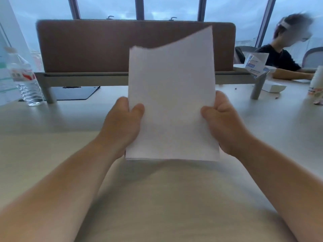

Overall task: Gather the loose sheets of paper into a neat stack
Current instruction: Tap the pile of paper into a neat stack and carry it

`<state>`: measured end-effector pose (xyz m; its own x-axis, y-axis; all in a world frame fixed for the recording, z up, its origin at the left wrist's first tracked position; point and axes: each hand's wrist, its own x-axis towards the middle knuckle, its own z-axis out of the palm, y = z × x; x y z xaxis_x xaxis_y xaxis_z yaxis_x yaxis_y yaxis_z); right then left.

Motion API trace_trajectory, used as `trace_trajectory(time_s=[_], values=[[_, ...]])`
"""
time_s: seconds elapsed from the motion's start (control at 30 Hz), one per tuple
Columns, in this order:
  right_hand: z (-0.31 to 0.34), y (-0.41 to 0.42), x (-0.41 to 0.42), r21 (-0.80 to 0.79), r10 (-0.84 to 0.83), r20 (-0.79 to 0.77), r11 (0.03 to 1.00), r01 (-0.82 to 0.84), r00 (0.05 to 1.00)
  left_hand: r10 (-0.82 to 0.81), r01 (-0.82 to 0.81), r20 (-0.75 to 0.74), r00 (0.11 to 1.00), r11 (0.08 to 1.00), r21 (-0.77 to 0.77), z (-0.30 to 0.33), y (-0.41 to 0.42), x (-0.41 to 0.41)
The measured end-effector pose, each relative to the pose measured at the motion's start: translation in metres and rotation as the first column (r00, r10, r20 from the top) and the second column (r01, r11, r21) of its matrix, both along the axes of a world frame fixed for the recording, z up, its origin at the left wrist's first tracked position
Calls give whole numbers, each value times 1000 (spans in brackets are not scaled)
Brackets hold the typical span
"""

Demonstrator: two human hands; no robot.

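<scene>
White rectangular paper sheets [172, 105] were held upright as one bundle above the pale table [52, 128], top edge uneven. Left hand [122, 126] gripped the left edge, right hand [222, 123] the right, thumbs in front, fingers curled behind. Clear plastic water bottle [24, 75] stood far left, by the brown fabric divider [87, 48].
</scene>
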<state>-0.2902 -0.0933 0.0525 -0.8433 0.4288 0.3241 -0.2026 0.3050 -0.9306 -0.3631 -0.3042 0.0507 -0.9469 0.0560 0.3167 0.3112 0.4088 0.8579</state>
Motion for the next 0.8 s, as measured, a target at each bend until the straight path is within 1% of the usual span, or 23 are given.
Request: trace_trajectory(time_s=[0.03,0.1,0.17,0.2,0.33,0.4,0.47,0.5,0.53,0.57,0.6,0.63,0.67,0.7,0.73,0.77,0.8], values=[[1,0,1,61,-28,-72,998,32,997,6,-4,-112,994,1000,22,2,2,5],[3,-3,4,153,-74,-202,983,106,977,-4,20,-260,966,998,58,3,3,8],[5,-4,6,224,-102,-291,959,171,951,-39,66,-344,938,996,68,2,3,8],[6,-5,7,250,-114,-307,948,196,945,-59,96,-356,932,991,89,1,3,7],[2,-2,5,213,-118,-333,957,197,936,-46,125,-269,962,951,283,0,1,1],[-3,-2,4,285,-102,-374,933,219,922,-71,149,-245,967,936,319,0,2,1],[-8,-2,3,292,-122,-375,925,242,919,-90,176,-273,958,934,310,-1,3,1],[-9,-1,5,223,-121,-350,952,208,929,-98,188,-285,953,933,307,0,2,3],[-13,2,6,234,-129,-349,947,219,928,-113,202,-281,953,929,310,-2,0,2],[-14,5,7,263,-156,-332,932,250,930,-152,233,-259,954,918,321,-1,-1,2],[-11,7,11,328,-190,-324,896,299,927,-188,257,-224,956,906,336,-1,-2,1],[-9,9,11,301,-199,-326,905,301,924,-193,248,-196,962,914,320,-1,-2,0],[-10,6,8,321,-201,-340,894,314,919,-160,206,-186,969,942,265,-1,-3,-2],[-10,3,3,287,-173,-346,916,279,922,-109,147,-195,975,970,195,-1,-2,-2],[-9,1,0,214,-117,-326,957,194,938,-64,102,-221,973,981,166,-2,-2,-4],[-9,-1,-2,160,-123,-281,972,173,952,-46,88,-251,967,983,158,-1,-1,-1],[-4,-4,-1,151,-106,-275,977,152,956,-38,84,-280,959,984,155,0,-1,0]])
